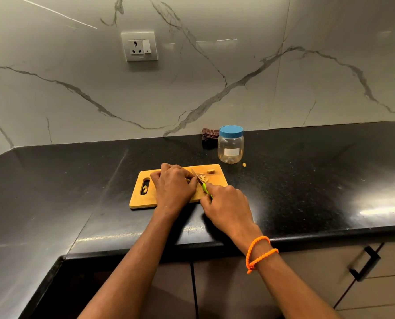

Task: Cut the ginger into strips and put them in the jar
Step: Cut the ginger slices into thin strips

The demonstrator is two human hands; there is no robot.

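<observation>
The ginger lies near the middle of the wooden cutting board, mostly hidden under the left hand, whose curled fingers press down on it and pin it in place. A few cut pieces show just right of the blade, and one larger chunk sits apart near the board's far right corner. The right hand grips the green handle of a small knife, its blade angled down onto the ginger just beside the left fingertips. Judging by this, the cutting step is in hand and not yet finished.

The next move probably calls for short, controlled strokes with the left fingertips tucked back from the edge, since blade and fingers are very close. After that the strips must be gathered.

The jar stands on the black bench beyond the board's far right corner, its blue lid still on, so it will need opening first. It looks nearly empty. A pale label on its front shows no writing that can be read. A stray scrap lies on the bench just right of the jar, and a dark cloth sits behind it by the wall.
</observation>
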